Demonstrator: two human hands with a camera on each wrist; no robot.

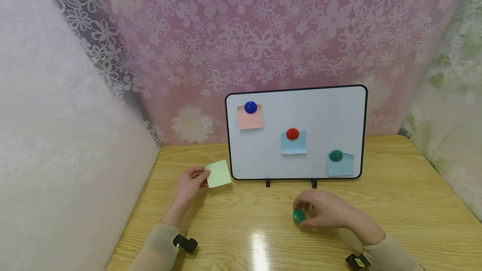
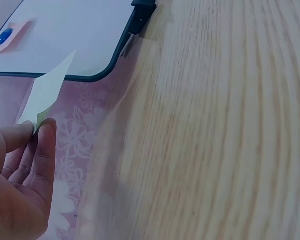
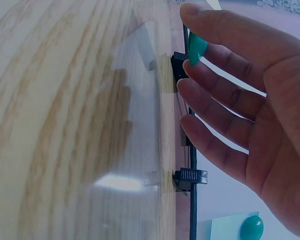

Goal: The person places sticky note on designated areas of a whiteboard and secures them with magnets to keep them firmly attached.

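Note:
My left hand point(image 1: 191, 184) pinches a pale green sticky note point(image 1: 219, 174) by its left edge, just left of the whiteboard point(image 1: 263, 160). In the left wrist view the note point(image 2: 49, 92) sticks up from between thumb and fingers, slightly bent. My right hand point(image 1: 325, 209) is in front of the board, holding a round green magnet point(image 1: 299, 216) between thumb and fingertips. The right wrist view shows this magnet point(image 3: 196, 48) partly covered by the thumb, with the other fingers loosely bent.
On the board, a blue magnet point(image 1: 250, 107) holds a pink note point(image 1: 250, 120), a red magnet point(image 1: 292, 134) a blue note point(image 1: 293, 147), and another green magnet point(image 1: 336, 155) a second blue note point(image 1: 340, 169). Black feet point(image 1: 314, 183) support the board on the wooden table point(image 1: 233, 229).

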